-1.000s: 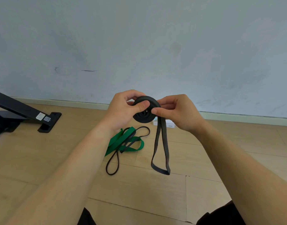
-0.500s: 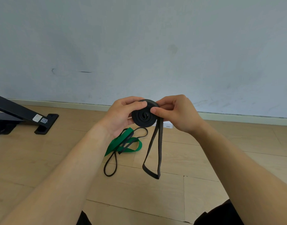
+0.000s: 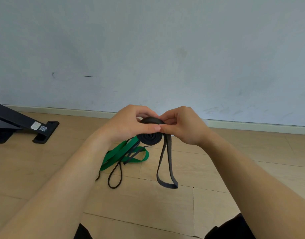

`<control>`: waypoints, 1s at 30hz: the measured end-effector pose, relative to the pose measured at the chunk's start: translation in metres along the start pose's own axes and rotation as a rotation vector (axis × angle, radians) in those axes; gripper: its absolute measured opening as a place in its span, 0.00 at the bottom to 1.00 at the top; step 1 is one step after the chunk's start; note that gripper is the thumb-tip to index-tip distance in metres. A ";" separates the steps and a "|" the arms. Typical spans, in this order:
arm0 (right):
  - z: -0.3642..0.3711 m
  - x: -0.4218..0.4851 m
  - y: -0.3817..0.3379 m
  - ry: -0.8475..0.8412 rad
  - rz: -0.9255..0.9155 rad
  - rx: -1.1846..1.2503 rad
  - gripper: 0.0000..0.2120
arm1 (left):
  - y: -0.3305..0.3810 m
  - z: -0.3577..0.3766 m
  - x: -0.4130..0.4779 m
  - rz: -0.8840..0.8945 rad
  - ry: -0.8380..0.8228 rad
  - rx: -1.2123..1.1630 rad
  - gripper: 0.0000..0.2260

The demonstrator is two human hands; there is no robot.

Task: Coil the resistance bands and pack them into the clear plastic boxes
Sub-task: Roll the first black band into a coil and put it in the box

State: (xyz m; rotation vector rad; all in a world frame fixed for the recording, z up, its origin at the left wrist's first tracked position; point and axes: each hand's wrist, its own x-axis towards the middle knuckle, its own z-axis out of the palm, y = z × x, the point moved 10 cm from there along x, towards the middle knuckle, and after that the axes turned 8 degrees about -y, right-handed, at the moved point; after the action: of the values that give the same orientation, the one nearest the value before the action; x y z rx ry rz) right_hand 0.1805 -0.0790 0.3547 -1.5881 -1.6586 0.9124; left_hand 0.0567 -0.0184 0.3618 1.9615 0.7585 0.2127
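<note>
At the bottom edge of the view, dark clothing (image 3: 231, 226) covers the person's legs, and two bare forearms reach forward over a pale wooden floor (image 3: 165, 213). Both hands meet in the middle of the view, raised above the floor, and hold the black band (image 3: 150, 136) between them. Most of this band is wound into a tight flat coil, with its spiral face turned toward the camera.

The left hand (image 3: 129, 125) grips the coil from the left. Its fingers curl over the top edge and its thumb lies flat across the upper face. The right hand (image 3: 184, 126) pinches the right side of the coil between thumb and curled fingers, just where the unwound part leaves it. Thumb tips of the two hands almost touch on the coil.

The loose tail (image 3: 167, 169) of the band hangs straight down from the right hand as a long narrow loop. Whether its lower end touches the floor cannot be told.

Beyond and below the hands, a green band (image 3: 124, 155) lies on the floor in flat folds, partly hidden by the left wrist. A thin black band (image 3: 115, 178) is tangled across it, and one of its loops stretches toward the camera.

Farther off at the left, a black frame (image 3: 18, 120) slants down to a foot on the floor and carries a white label (image 3: 39, 127) with a printed code. A pale skirting board (image 3: 251, 125) runs along the foot of a scuffed grey-blue wall (image 3: 148, 49).
</note>
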 end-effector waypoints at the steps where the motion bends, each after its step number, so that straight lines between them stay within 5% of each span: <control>1: 0.003 0.001 0.000 -0.007 -0.001 -0.021 0.09 | 0.002 0.001 0.000 -0.001 0.013 0.069 0.10; 15: 0.003 -0.001 0.007 -0.003 0.009 0.345 0.09 | 0.006 -0.013 -0.006 0.063 0.220 -0.025 0.07; 27: 0.003 -0.001 0.010 0.135 -0.023 0.426 0.11 | -0.031 -0.011 -0.011 0.023 0.486 -0.675 0.07; 30: -0.004 0.000 0.010 0.151 0.011 0.326 0.10 | -0.029 -0.011 -0.006 0.022 0.419 -0.626 0.07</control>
State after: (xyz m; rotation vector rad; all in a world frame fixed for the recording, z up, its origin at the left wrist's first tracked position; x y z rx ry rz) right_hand 0.1888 -0.0782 0.3486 -1.4061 -1.3220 0.9861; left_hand 0.0350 -0.0046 0.3439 1.3386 0.8118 0.7930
